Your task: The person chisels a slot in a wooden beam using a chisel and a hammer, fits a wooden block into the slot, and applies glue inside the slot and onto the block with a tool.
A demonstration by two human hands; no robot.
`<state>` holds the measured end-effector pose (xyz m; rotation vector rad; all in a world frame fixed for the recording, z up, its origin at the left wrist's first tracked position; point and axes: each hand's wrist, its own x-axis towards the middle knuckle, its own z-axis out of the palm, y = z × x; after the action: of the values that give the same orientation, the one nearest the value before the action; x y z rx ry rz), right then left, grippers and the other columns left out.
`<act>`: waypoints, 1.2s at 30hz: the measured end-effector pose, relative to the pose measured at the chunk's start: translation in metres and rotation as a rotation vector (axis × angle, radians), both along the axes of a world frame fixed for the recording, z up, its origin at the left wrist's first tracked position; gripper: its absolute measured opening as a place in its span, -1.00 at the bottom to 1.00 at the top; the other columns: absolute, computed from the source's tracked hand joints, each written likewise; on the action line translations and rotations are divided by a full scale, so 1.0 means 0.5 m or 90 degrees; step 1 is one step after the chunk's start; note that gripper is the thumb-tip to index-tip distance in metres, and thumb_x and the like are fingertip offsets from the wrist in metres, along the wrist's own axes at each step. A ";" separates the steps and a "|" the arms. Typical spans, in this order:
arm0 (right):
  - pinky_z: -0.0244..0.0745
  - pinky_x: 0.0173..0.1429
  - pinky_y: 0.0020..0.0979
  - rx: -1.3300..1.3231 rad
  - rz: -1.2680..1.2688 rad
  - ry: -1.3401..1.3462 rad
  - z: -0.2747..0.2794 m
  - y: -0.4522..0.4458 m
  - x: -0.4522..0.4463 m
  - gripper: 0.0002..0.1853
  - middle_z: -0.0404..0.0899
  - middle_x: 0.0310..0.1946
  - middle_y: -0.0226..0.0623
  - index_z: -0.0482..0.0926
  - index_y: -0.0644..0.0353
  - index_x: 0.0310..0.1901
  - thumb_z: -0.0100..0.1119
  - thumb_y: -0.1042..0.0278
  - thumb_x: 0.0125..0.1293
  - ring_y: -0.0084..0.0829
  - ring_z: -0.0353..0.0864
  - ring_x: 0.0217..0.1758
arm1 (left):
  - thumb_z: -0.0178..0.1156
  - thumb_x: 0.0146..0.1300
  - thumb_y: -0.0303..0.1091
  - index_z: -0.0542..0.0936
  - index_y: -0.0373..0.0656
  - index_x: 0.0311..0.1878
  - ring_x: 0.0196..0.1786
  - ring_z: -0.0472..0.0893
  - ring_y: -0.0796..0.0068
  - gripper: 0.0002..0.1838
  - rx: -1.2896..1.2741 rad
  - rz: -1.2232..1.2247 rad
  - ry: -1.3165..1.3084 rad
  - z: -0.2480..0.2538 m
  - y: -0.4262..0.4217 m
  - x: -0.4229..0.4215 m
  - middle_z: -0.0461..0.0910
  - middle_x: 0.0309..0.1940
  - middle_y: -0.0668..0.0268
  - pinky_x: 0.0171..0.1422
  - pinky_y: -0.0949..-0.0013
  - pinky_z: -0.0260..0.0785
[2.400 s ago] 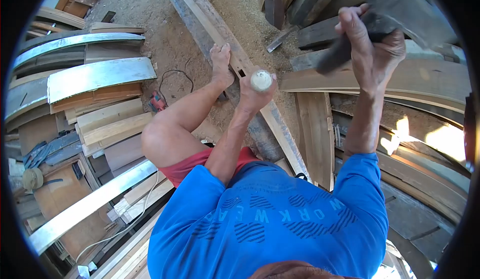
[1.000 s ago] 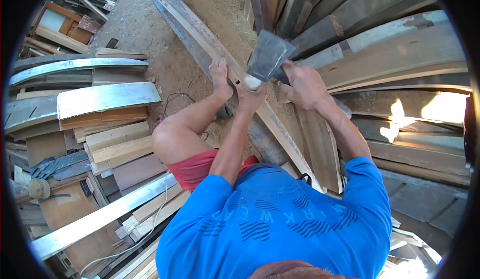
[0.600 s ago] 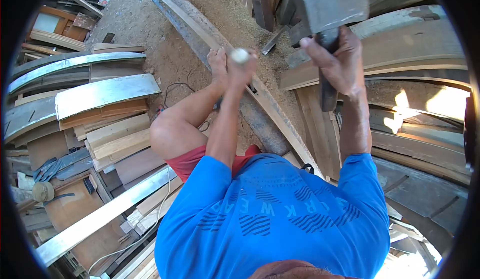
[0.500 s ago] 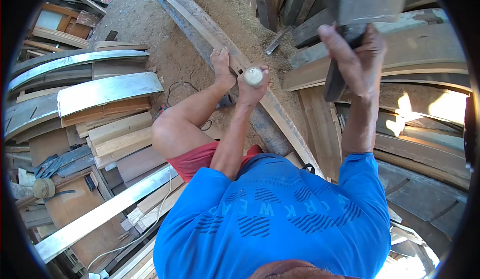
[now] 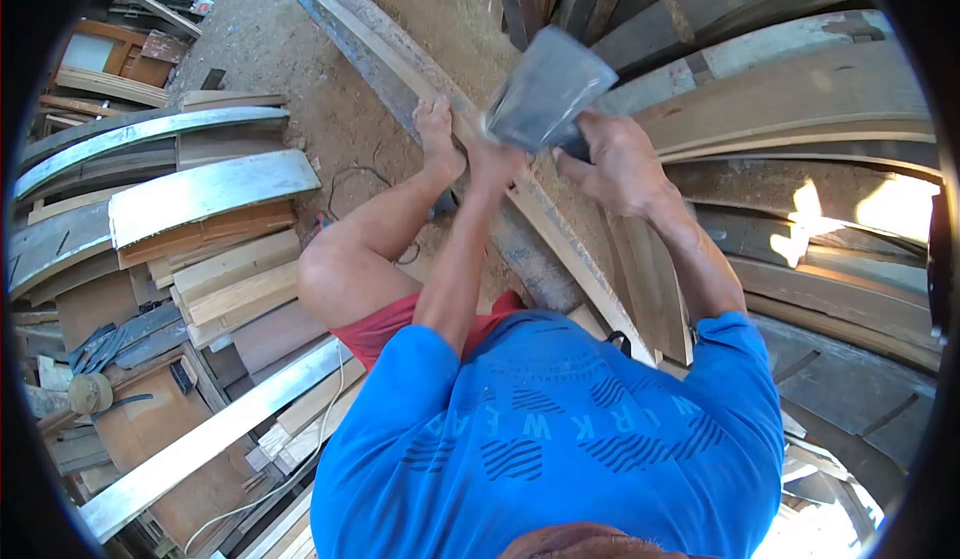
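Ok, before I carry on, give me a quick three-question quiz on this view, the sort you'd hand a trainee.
1. Multiple choice: which part of the mallet does the right hand grip?
A) the flat end of the head
B) the handle
C) none, it is not touching it

2. True or false: the left hand is wearing a glove.

3. Fill the gaps: the shirt is ____ and the shorts are ____.

Key:
1. B, the handle.
2. False, it is bare.
3. Blue; red.
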<state>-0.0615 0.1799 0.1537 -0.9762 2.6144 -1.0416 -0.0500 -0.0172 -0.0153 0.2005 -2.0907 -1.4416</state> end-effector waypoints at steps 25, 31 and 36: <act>0.42 -0.49 -0.52 -0.429 -0.273 -0.348 -0.101 0.045 -0.008 -0.82 0.54 -0.55 -0.42 0.53 0.22 -0.25 0.41 0.57 0.29 -0.61 0.50 -0.58 | 0.39 0.29 -0.46 0.59 -0.21 -0.22 -0.21 0.69 0.45 -0.86 0.088 0.098 0.035 0.027 -0.079 0.026 0.68 -0.29 0.28 0.24 0.27 0.47; 0.46 -0.48 -0.54 -0.451 -0.216 -0.315 -0.120 0.000 -0.071 -0.79 0.62 -0.51 -0.43 0.57 0.22 -0.22 0.49 0.49 0.27 -0.66 0.55 -0.54 | 0.20 0.48 -0.52 0.38 -0.19 -0.07 -0.50 0.54 0.62 -0.84 0.084 0.085 0.023 0.046 -0.112 0.032 0.52 -0.50 0.38 -0.34 0.44 0.47; 0.48 -0.42 -0.53 -0.440 -0.223 -0.295 -0.120 -0.028 -0.109 -0.82 0.66 -0.50 -0.42 0.62 0.20 -0.26 0.51 0.47 0.25 -0.66 0.57 -0.51 | 0.20 0.47 -0.54 0.38 -0.20 -0.05 -0.49 0.54 0.60 -0.84 0.202 0.063 -0.018 0.042 -0.101 0.032 0.52 -0.50 0.35 -0.38 0.47 0.43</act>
<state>-0.1161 0.1658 0.0938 -0.2799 2.0919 -2.0465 -0.0342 -0.0678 0.0057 0.4435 -1.8356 -1.7109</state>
